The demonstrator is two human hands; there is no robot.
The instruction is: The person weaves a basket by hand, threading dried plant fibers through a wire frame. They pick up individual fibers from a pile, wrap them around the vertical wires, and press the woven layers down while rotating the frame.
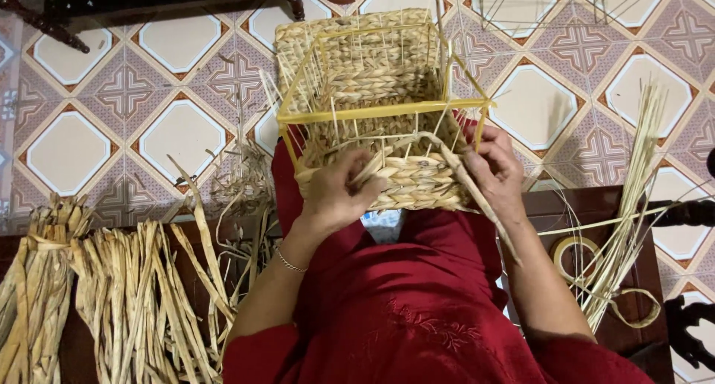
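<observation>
A half-woven square basket (372,78) of dried straw sits on my lap, built on a yellow wire frame (383,110). My left hand (337,190) presses against the near woven wall, its fingers pinching a twisted straw strand (417,140). My right hand (495,172) grips the same strand at the basket's right corner; the strand's loose end (488,213) trails down past my wrist. A thin bracelet is on my left wrist. I wear red clothes.
Bundles of dried straw (112,294) lie at the left on a dark wooden bench. Thin straw stalks (629,205) and a tape roll (573,256) lie at the right. Empty wire frames (551,4) stand on the patterned tile floor behind.
</observation>
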